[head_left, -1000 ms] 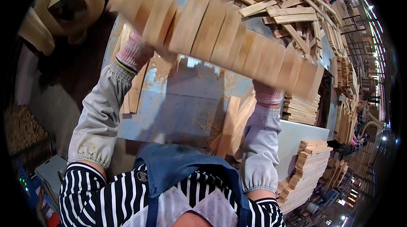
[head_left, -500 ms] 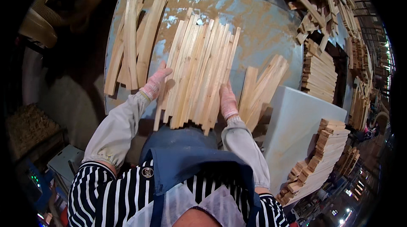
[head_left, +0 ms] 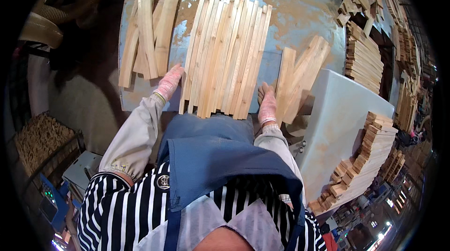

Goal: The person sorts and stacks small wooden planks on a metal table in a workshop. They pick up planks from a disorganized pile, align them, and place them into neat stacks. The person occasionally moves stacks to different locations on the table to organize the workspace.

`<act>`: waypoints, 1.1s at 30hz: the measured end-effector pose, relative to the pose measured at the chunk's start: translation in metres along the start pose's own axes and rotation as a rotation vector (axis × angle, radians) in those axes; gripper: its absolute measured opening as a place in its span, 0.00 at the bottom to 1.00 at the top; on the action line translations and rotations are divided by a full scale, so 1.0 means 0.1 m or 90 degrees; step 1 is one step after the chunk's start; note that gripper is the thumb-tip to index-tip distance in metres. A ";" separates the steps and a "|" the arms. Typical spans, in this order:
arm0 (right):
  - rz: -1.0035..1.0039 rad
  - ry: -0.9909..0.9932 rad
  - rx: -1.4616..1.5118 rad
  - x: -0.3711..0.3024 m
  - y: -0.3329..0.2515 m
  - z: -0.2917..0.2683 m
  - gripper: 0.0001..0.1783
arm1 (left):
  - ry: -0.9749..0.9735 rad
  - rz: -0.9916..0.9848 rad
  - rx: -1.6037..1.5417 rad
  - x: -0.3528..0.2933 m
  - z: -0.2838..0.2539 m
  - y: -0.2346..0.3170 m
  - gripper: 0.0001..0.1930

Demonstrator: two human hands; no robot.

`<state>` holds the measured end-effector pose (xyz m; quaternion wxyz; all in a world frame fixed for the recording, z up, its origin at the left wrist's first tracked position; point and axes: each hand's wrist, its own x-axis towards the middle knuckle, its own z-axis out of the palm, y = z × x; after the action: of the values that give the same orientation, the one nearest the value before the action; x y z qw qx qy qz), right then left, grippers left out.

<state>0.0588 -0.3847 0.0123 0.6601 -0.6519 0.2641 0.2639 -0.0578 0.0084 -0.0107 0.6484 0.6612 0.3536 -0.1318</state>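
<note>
My left grip (head_left: 169,83), empty, fingers extended, is beside the slats (head_left: 225,54); my right grip (head_left: 267,105), empty and loose, nears boards (head_left: 304,75). A rack (head_left: 56,153) holds wood pieces (head_left: 41,134).

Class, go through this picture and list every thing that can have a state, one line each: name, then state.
wooden strips: lying side by side, ends uneven
left hand: gloved, open, by the wooden strips' left edge; contact unclear
right hand: gloved, open, apart from the wooden strips
left boards: overlapping
right boards: lying fanned
blue table: patchily dusty
board stack: piled, ends stepped
apron: worn
</note>
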 end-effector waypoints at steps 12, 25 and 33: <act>-0.360 0.185 -0.673 0.41 -0.16 0.88 0.36 | 0.101 0.083 0.316 0.21 0.31 0.57 0.34; -0.201 0.013 -0.228 -0.67 -0.88 0.63 0.55 | -0.160 0.093 -0.209 -0.06 0.02 1.02 0.23; -0.444 0.212 0.001 -1.93 -2.26 -0.62 0.40 | -0.342 0.363 0.023 -0.24 1.44 3.06 0.20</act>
<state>0.0758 -0.4495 0.3081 0.6587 -0.7361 0.1299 -0.0859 0.1608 -0.1079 0.2203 0.7164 0.6865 -0.0286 -0.1212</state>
